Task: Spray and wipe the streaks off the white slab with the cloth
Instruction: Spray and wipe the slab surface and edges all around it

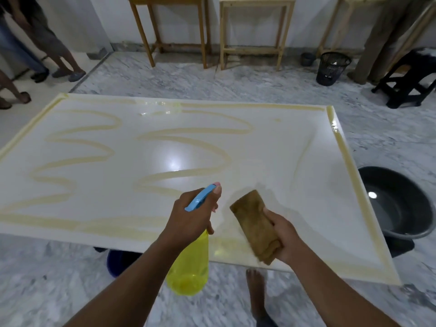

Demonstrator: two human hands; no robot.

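- The white slab [266, 147] fills the middle of the frame, glossy, with lamp glare at its centre. Yellowish streaks [77, 159] loop across its left and middle and border its edges.
- Lower centre: our left hand [192, 218] grips the spray bottle [188, 267] at the neck, forefinger along the blue head, nozzle toward the slab.
- Right of it: our right hand [285, 237] clutches the folded brown cloth [253, 223] by its near end. We cannot tell whether the far end touches the slab.
- We judge the cloth soft, limp and light, best held bunched in the palm with the flat fold pressing down.
- The bottle looks like light plastic, and the neck grip suits it.
- The slab is likely slippery once wet.
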